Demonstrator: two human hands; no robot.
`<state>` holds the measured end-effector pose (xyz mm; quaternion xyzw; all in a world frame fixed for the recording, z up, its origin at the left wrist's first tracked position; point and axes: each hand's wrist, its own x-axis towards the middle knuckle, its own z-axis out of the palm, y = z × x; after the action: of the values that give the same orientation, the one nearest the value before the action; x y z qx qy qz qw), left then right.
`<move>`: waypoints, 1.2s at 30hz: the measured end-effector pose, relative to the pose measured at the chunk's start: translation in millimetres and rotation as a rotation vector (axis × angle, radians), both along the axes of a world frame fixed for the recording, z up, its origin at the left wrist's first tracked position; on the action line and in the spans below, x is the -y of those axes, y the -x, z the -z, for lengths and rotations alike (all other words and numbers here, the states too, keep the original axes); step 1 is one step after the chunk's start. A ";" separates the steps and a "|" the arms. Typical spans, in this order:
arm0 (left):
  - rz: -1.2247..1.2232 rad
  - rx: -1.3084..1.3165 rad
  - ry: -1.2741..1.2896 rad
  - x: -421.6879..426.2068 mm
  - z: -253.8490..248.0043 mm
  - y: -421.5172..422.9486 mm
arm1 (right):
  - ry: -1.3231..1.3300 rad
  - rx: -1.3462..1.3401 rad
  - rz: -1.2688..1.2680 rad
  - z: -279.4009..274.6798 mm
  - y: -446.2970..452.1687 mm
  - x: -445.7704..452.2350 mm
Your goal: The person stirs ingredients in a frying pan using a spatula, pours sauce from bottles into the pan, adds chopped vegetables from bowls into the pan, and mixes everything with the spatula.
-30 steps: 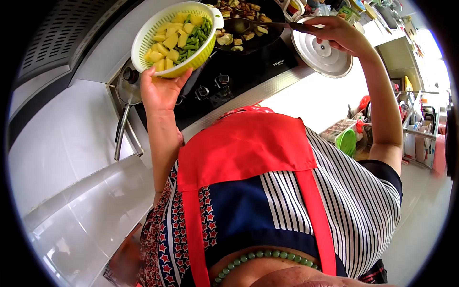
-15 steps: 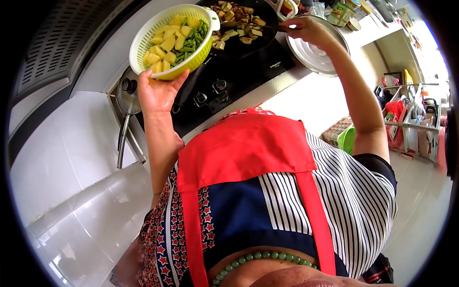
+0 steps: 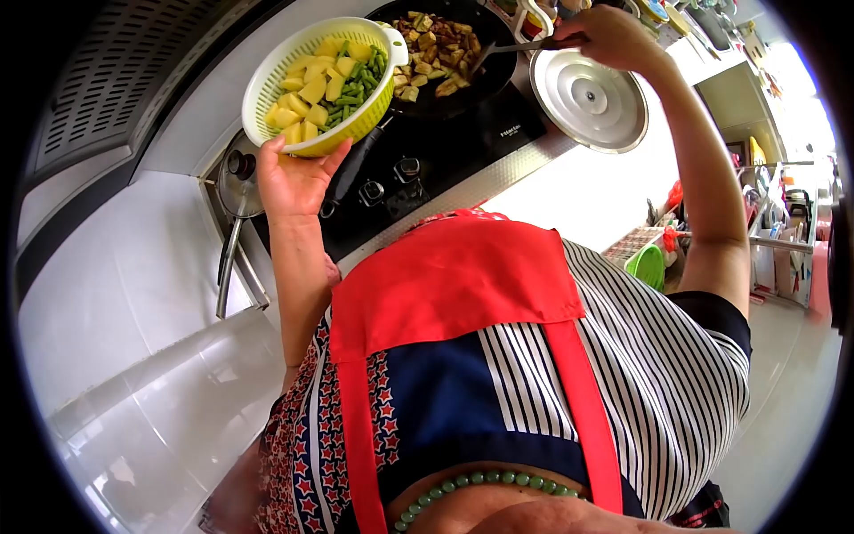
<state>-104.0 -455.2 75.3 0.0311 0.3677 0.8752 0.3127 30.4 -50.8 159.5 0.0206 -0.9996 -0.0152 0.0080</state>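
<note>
My left hand (image 3: 301, 178) holds up a white and yellow-green colander (image 3: 255, 109) from below, its fingers against the near wall. Inside lie potato chunks (image 3: 313, 89) and cut green beans (image 3: 358, 86). At the upper right, my right hand (image 3: 607, 37) is closed round the handle of a spatula (image 3: 511, 48). The spatula's blade reaches into a dark wok (image 3: 485, 100), among browned pieces of food (image 3: 436, 53) whose kind I cannot tell for certain. The colander is held over the stove's left part, beside the wok.
A black gas stove (image 3: 454, 147) with knobs lies beneath. A round metal lid (image 3: 592, 107) rests right of the wok. At the left, a pan with a glass lid (image 3: 236, 182) sits near the wall. A dish rack (image 3: 783, 214) stands far right.
My right hand has moved right and slightly up with the spatula, drawing its blade toward the wok's right side. The food has shifted. My left hand and the colander stay nearly still.
</note>
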 end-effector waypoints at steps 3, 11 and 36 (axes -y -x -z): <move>-0.012 0.011 0.017 -0.7 -0.4 0.1 | -0.060 0.083 0.058 10.7 19.1 21.4; -0.008 0.019 -0.002 -3.0 -2.8 -1.8 | 0.500 0.192 0.298 -32.0 -0.6 -13.2; -0.094 0.052 -0.001 -4.7 1.6 -6.1 | 0.779 0.213 0.158 67.1 44.4 -127.7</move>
<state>-98.0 -450.6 73.7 -0.0086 0.3604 0.8895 0.2807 -14.0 76.9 92.3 -0.0592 -0.9244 0.3659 -0.0897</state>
